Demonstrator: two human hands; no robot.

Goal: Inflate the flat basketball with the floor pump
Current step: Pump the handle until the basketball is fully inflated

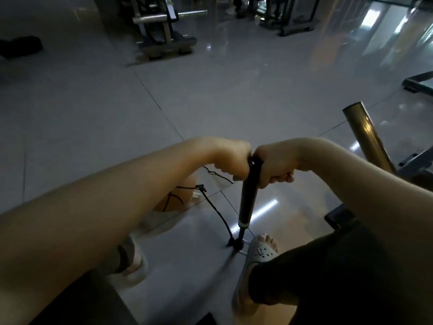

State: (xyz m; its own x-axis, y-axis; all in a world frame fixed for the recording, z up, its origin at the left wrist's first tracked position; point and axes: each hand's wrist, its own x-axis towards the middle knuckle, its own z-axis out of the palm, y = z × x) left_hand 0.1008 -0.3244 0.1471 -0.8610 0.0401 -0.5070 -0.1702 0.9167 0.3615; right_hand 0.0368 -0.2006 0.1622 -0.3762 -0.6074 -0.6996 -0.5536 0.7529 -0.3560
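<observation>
A black floor pump (248, 195) stands upright on the tiled floor, its foot by my right sandal (260, 254). My left hand (230, 158) and my right hand (273, 165) each grip one side of the pump's handle, knuckles nearly touching above the barrel. A thin black hose (216, 212) runs from the pump's base up to the orange basketball (174, 199), which lies on the floor partly hidden behind my left forearm. The hose end sits at the ball's top right.
A brass-coloured metal tube (367, 137) slants up at the right. Gym machines (164, 31) stand at the back. A dark frame (419, 84) lies at the far right. My left foot (131, 263) is on the floor below the ball.
</observation>
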